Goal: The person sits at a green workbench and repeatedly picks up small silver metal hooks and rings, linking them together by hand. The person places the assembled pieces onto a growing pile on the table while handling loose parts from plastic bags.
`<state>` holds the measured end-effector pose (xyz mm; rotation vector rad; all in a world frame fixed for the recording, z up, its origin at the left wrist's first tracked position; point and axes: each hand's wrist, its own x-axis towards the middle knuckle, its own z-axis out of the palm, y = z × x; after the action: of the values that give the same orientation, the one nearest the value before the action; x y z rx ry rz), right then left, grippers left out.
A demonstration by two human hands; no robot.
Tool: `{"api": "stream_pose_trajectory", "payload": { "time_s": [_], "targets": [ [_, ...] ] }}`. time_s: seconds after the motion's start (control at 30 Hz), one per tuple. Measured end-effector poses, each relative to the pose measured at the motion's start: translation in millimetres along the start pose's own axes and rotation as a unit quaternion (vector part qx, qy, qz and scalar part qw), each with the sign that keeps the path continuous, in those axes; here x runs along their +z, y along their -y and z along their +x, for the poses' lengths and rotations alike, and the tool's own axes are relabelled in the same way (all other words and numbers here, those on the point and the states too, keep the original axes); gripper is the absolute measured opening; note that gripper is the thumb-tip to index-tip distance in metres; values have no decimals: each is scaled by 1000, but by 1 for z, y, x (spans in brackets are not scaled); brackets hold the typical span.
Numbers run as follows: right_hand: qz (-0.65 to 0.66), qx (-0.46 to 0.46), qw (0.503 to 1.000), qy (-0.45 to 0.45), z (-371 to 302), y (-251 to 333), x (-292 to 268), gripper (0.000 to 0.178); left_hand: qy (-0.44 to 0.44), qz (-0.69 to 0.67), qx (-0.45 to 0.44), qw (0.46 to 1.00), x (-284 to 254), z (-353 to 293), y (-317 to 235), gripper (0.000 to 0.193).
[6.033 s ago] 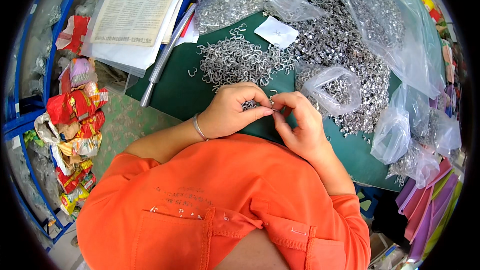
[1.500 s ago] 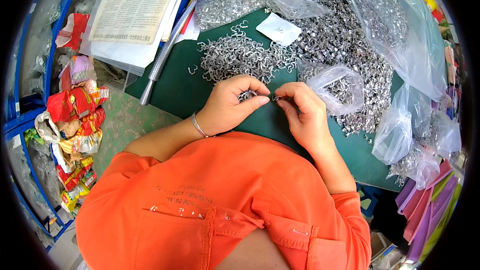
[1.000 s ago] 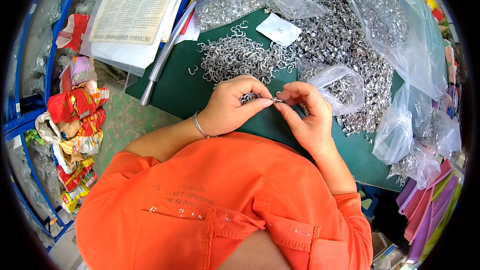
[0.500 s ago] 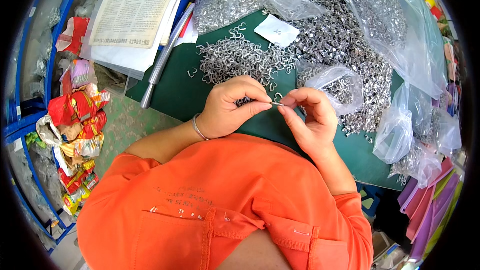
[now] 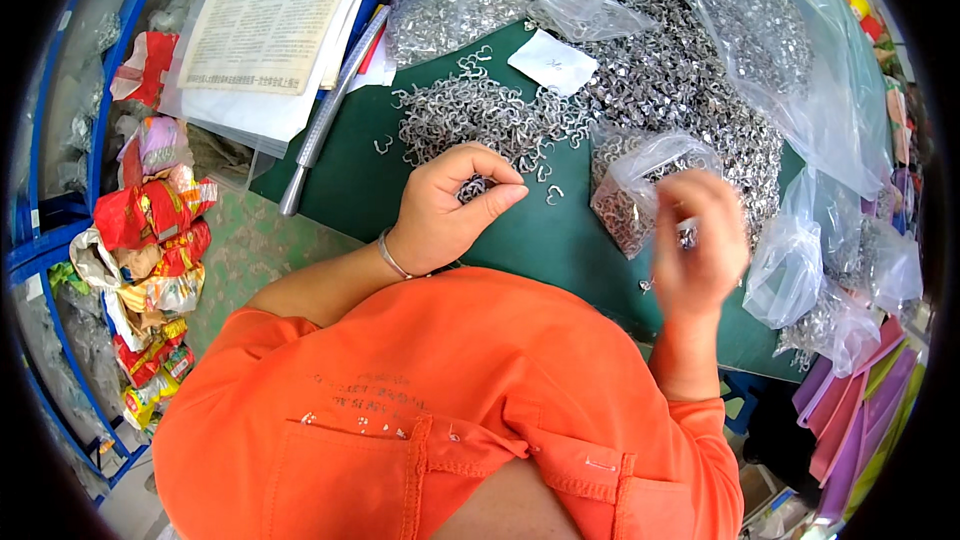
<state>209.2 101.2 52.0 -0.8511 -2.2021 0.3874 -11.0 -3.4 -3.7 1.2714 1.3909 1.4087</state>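
Note:
My left hand (image 5: 450, 202) is curled, thumb and forefinger close together, with several small curved metal hooks (image 5: 474, 188) showing in its hollow. Just beyond it lies a loose heap of silvery open hooks (image 5: 480, 120), a few strays near its edge. Motion smears my right hand (image 5: 702, 250), which hovers by the near edge of a larger pile of shiny small metal parts (image 5: 742, 150). Its fingers are too blurred to show what they hold, if anything. Left of that hand, a small clear plastic bag (image 5: 630, 190) stands open with metal pieces inside.
The green tabletop (image 5: 540, 240) carries larger clear bags of metal parts (image 5: 750, 30). A white paper slip (image 5: 555, 62) lies between the heaps. At the left are a grey metal rod (image 5: 330, 115), papers (image 5: 265, 30) and a blue rack (image 5: 60, 260) with colourful wrappers.
My right hand has parted from my left and swung right to the larger pile. The small bag now stands differently, its pieces more visible. My left hand has shifted slightly left.

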Motion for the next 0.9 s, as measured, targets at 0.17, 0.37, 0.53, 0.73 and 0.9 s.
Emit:
{"api": "stream_pose_trajectory", "payload": {
  "time_s": [0.17,0.37,0.53,0.73,0.9],
  "targets": [
    [40,-58,985,157,-16,9,56,25,-7,-10,8,1000,3,4,-2,9],
    [47,-22,979,198,-19,5,57,21,9,8,5,1000,-1,0,3,10],
    [284,51,951,113,-14,12,50,21,45,-5,-52,998,5,0,-2,12],
    [364,69,926,67,-20,13,52,21,43,25,53,997,3,5,-4,9],
    [351,49,933,63,-20,12,52,21,46,23,73,996,2,6,-3,10]
  ]
}}
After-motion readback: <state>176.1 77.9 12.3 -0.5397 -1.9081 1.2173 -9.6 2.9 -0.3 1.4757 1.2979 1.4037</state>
